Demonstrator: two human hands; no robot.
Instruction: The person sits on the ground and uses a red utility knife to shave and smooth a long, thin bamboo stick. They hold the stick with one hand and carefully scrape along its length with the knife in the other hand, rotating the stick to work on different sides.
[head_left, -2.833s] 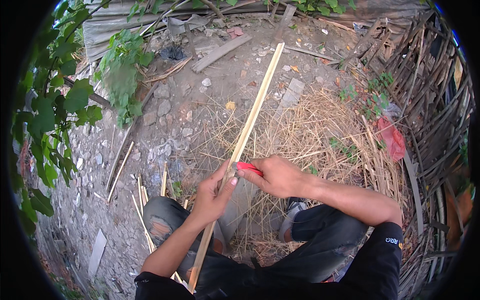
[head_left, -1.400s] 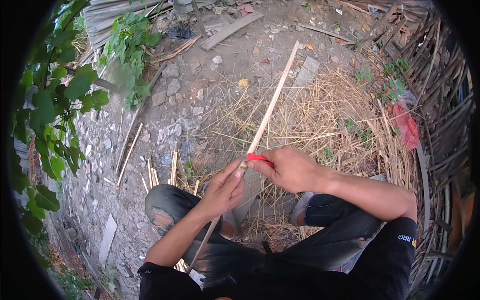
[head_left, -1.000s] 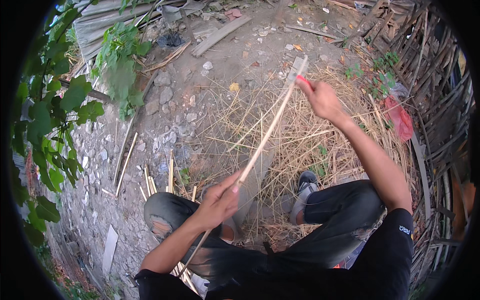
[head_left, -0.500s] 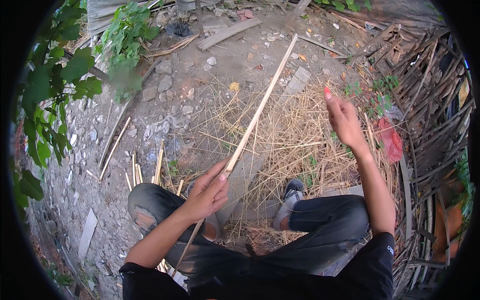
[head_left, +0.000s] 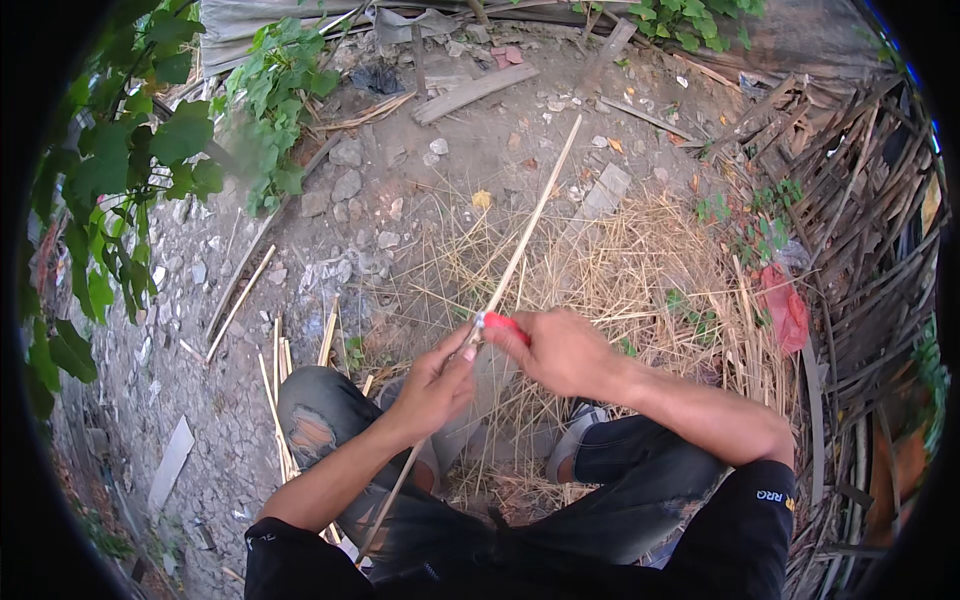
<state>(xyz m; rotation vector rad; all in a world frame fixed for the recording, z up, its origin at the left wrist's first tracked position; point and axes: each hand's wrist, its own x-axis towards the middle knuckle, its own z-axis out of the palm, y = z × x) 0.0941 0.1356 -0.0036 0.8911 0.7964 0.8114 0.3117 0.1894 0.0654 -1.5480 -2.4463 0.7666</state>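
A long, pale bamboo strip [head_left: 537, 215] slants from beside my left thigh up and away to the far right. My left hand [head_left: 432, 388] is closed round it near the middle, in front of my left knee. In my closed right hand [head_left: 570, 352] is a red-handled knife [head_left: 507, 328]. Its metal end meets the strip just beyond my left fingers; most of the blade is hidden or too small to make out. Both hands are almost touching. The strip's lower part passes under my left wrist toward my lap.
Thin bamboo shavings [head_left: 640, 265] cover the ground ahead and to the right. Several split bamboo pieces [head_left: 284, 400] lean by my left knee. A red plastic bag [head_left: 782, 308] lies near a stacked wood pile [head_left: 850, 220]. Leafy branches [head_left: 100, 180] hang at the left.
My right hand has swung in from the far right, bringing the knife down against the strip beside my left hand. The strip's far end sits lower in view.
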